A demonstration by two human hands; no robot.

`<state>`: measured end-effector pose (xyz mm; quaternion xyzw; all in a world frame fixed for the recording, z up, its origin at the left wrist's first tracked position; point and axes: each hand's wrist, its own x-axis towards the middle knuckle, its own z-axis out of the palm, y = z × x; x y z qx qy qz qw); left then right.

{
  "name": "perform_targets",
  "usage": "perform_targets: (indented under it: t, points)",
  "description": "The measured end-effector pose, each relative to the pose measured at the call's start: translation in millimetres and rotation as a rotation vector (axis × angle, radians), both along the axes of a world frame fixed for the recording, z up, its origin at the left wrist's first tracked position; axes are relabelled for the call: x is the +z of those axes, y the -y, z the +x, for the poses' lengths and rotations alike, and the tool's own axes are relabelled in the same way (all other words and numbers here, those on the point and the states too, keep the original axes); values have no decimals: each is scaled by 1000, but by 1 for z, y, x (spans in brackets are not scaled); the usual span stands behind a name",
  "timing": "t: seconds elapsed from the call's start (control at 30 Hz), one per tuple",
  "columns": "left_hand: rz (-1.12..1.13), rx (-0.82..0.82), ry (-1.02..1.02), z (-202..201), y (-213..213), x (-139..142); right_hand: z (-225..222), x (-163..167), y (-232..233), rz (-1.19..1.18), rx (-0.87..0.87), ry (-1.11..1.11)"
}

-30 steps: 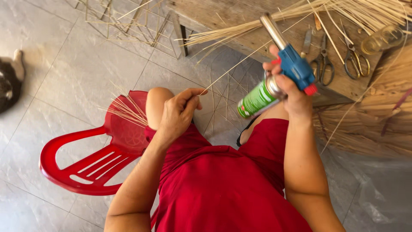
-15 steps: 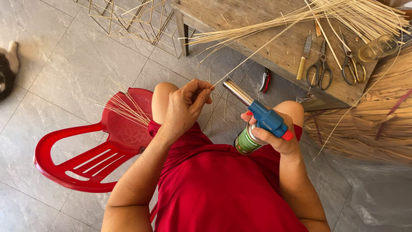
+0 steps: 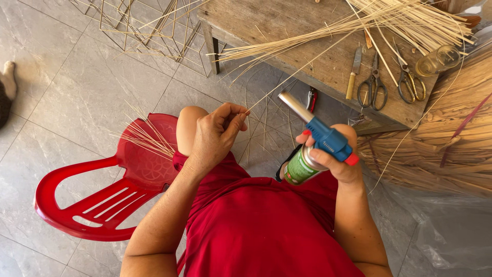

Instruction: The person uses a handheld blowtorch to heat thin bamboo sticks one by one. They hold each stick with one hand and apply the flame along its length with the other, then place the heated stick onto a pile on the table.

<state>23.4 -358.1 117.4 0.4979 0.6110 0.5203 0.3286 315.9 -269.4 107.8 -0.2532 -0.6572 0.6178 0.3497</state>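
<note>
Floor here is big grey stone-look tiles (image 3: 77, 87), matte with thin grout lines, and there's a rough, weathered wooden desk (image 3: 287, 31) across the top of the view. On it sits a loose fan of pale bamboo strips (image 3: 389, 20), plus two pairs of metal scissors (image 3: 373, 87) and a small knife with a yellowish handle (image 3: 352, 74). A wire-thin frame of pale sticks (image 3: 148, 25) lies on the floor left of the desk, and a big bundle of straw-coloured woven fibre (image 3: 435, 138) fills the right side, with clear plastic sheeting under it.

The person wears a red garment and sits next to a glossy red plastic chair (image 3: 102, 200), which has a little bunch of thin splints (image 3: 146, 138) lying on its seat.

The left hand (image 3: 215, 136) has its fingertips pressed together, pinching the near end of one long thin bamboo strip (image 3: 287, 82) that runs up toward the desk. The right hand (image 3: 335, 159) is wrapped around a gas torch with a green canister, blue head and shiny metal nozzle (image 3: 312, 138). The nozzle angles up and left, its tip just beside the strip and close to the left hand's fingertips, not touching them.
</note>
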Motion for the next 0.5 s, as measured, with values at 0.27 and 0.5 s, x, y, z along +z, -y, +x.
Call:
perform_targets:
  t: [0.27,0.5]
  points:
    - [-3,-5,3,-2,2,-3,2,-9,-10,-112,-94,-102]
    - [-15,-12,33,7,-1,0,-3,-2,-21,-159,-106,-204]
